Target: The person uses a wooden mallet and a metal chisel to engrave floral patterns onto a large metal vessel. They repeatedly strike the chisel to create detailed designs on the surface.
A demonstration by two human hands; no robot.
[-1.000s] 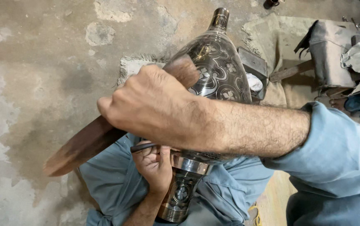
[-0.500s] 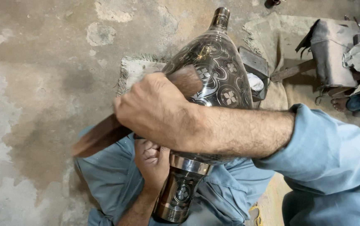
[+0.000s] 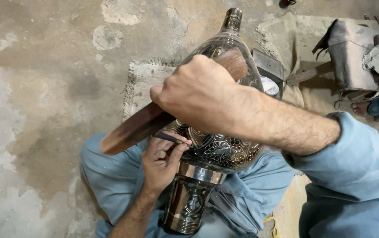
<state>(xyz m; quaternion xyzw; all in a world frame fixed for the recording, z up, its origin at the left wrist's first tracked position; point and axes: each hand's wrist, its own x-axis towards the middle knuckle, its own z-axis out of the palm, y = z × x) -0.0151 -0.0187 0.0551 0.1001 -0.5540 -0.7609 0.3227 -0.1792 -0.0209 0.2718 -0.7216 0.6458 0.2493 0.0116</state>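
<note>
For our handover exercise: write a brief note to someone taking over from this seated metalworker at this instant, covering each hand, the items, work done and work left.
Right hand: gripping the flat brown wooden mallet, raised over the work.
Left hand: fingers pinch the thin dark metal chisel, tip against the vase.
Large engraved dark metal vase: lying across the lap, neck pointing away.
Done: floral engraving covers the visible body and base.
Left: cannot tell how much; cutting is under way at the chisel tip.

Worn, patchy concrete floor (image 3: 44, 88) with a frayed mat (image 3: 143, 81) and draped grey cloth (image 3: 352, 48) beyond.
</note>
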